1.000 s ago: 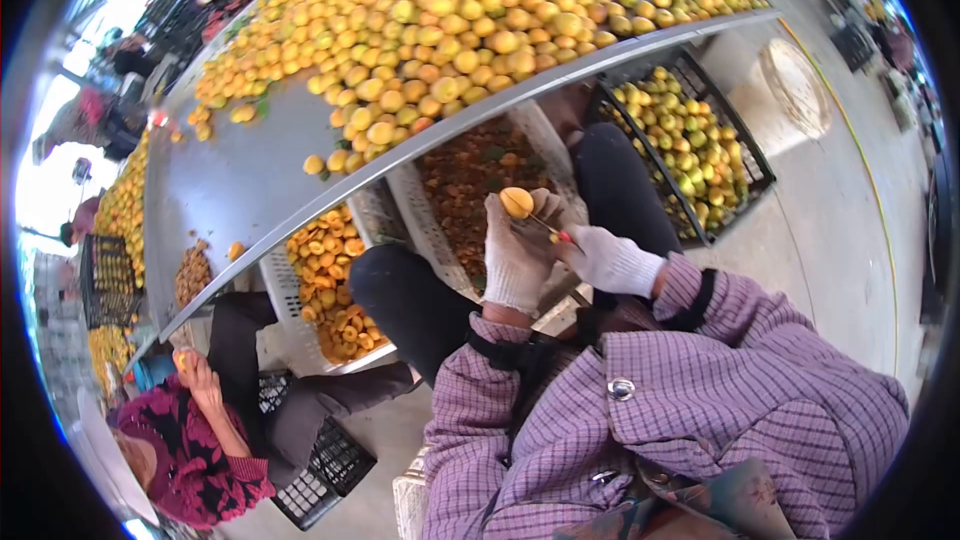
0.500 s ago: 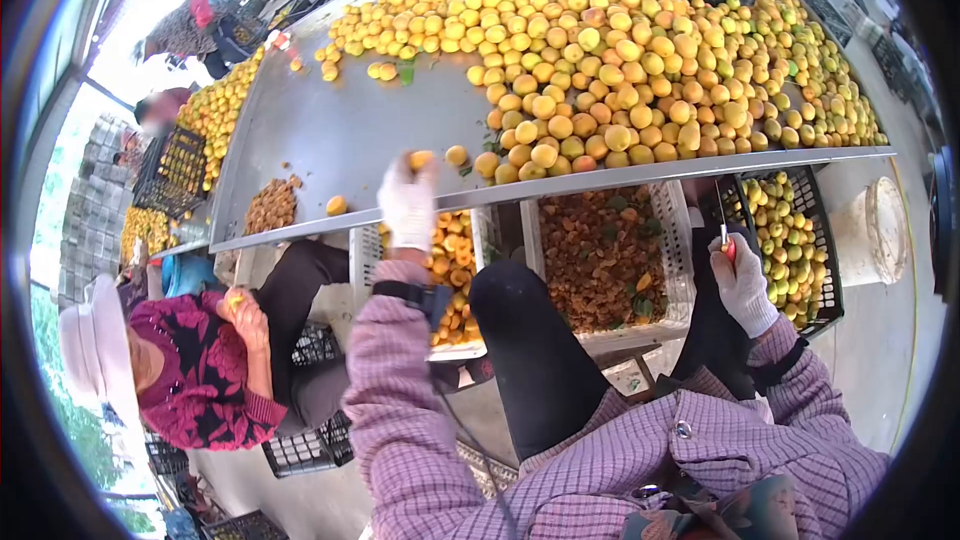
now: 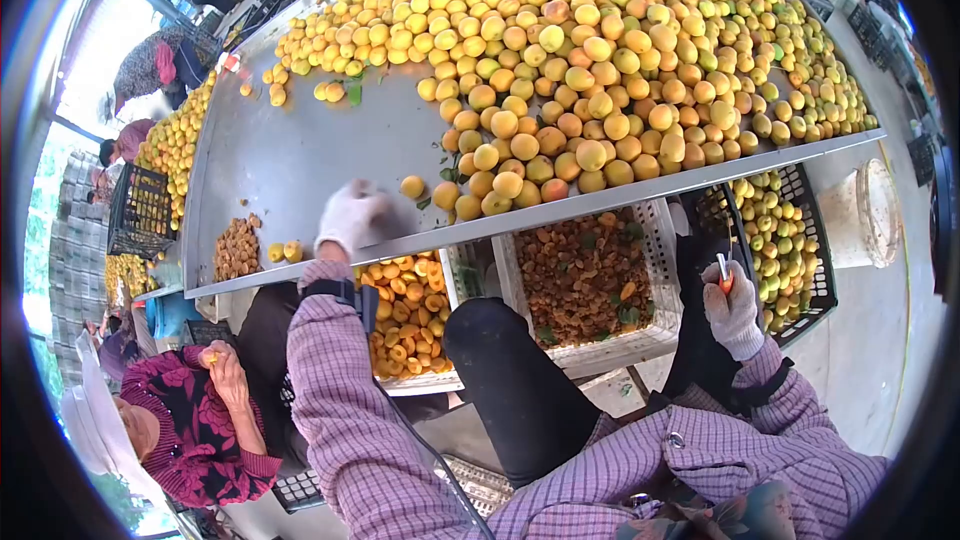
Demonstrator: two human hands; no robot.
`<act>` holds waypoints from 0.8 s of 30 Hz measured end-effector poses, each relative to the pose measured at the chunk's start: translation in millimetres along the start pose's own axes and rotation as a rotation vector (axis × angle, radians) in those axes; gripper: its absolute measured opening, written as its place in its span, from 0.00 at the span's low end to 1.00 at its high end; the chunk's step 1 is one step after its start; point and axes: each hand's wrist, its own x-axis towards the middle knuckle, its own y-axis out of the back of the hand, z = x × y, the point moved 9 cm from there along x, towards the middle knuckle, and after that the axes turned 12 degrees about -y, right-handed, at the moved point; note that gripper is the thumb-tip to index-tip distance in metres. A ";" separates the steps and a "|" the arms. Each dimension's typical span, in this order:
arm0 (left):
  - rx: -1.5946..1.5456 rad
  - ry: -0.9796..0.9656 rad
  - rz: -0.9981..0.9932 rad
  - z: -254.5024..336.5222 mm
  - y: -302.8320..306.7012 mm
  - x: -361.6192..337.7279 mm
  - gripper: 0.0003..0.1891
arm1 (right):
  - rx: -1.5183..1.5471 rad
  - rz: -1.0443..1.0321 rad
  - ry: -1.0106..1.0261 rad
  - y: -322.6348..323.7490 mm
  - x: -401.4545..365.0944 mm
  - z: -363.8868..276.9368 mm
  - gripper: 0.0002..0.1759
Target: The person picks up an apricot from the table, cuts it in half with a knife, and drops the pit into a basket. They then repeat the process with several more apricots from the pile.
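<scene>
My left hand (image 3: 352,218), in a pale glove, is over the metal table (image 3: 300,150) near its front edge. Its fingers are smeared by motion, and whatever they may hold cannot be made out. A loose apricot (image 3: 412,186) lies just right of it, beside the big heap of apricots (image 3: 590,70). Two more apricots (image 3: 285,252) rest to its left, by a small pile of brown pits (image 3: 238,248). My right hand (image 3: 733,312), also gloved, is closed round a small knife (image 3: 724,275) with a red-orange handle, below the table edge at the right.
Under the edge stand a crate of halved apricots (image 3: 408,315), a white crate of pits (image 3: 655,315) and a black crate of apricots (image 3: 822,280). A white bucket (image 3: 868,215) is at the right. A co-worker (image 3: 200,420) in a pale hat sits at the left.
My left hand has moved left along the table; the apricot at its fingertips no longer shows. Two apricots now lie by the pit pile instead of one. The view has shifted.
</scene>
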 end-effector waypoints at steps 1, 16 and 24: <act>-0.019 -0.071 -0.100 20.3 -23.7 1.4 0.35 | 0.008 0.004 -0.002 1.7 0.0 0.6 0.08; -0.700 -0.223 0.203 208.2 -84.0 29.1 0.22 | 0.065 0.021 0.126 22.1 -5.6 -14.4 0.10; 0.507 -0.186 0.048 219.6 -101.7 138.9 0.24 | 0.123 0.012 0.092 24.0 -3.7 -8.8 0.07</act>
